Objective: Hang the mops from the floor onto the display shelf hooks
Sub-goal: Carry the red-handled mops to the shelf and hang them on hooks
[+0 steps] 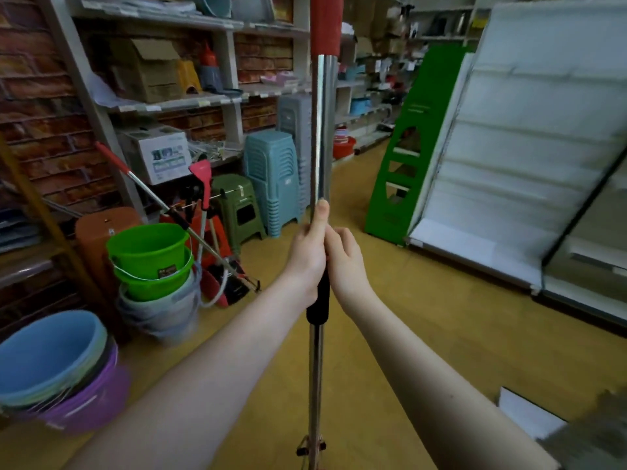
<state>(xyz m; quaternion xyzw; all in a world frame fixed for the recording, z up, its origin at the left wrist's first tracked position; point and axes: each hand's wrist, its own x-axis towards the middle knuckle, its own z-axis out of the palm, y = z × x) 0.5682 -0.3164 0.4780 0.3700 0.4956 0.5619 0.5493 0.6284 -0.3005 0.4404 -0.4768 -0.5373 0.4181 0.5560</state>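
I hold a mop upright in the middle of the view. Its steel pole [321, 130] has a red grip at the top and a black collar [319, 307] just below my hands. My left hand [307, 252] grips the pole with the thumb laid up along the steel. My right hand [344, 262] wraps the pole from the other side, touching the left. The mop's head is out of view below. A second mop with a red-tipped steel handle [159, 205] leans at the left against stools and buckets. No hooks are visible.
Stacked green and grey buckets [152, 259] and blue and purple basins [57, 371] stand at the left. Blue and green stool stacks [271, 178] sit before wall shelves. A green-sided white display shelf [509, 157] lines the right. Yellow floor [424, 317] lies between.
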